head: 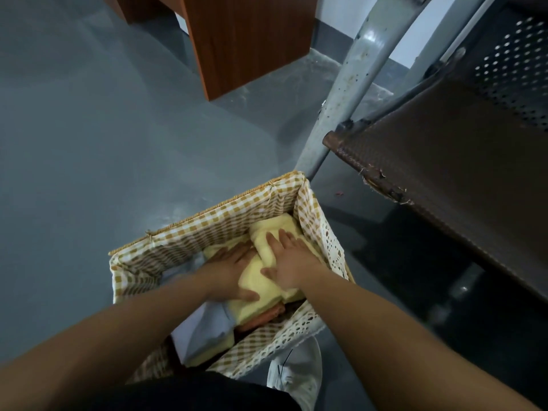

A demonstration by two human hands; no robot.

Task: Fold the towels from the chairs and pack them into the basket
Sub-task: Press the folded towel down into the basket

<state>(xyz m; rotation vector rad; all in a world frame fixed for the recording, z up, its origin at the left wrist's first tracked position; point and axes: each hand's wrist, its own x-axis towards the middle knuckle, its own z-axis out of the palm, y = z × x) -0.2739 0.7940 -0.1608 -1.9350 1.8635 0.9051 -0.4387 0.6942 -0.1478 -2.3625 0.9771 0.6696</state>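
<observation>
A woven basket (225,216) with a yellow checked liner stands on the floor below me. A folded pale yellow towel (261,287) lies on top of the stack inside it. My left hand (229,272) lies flat on the towel's left side, fingers straight. My right hand (286,258) presses flat on its right part, fingers spread. Under the yellow towel an orange towel (265,317) shows at the near edge. A light blue towel (204,324) lies folded in the near left of the basket.
A brown perforated chair seat (462,161) on a grey metal frame (341,102) stands to the right of the basket. A wooden cabinet (252,40) stands at the back. My white shoe (299,372) is beside the basket's near corner. Grey floor (89,143) spreads to the left.
</observation>
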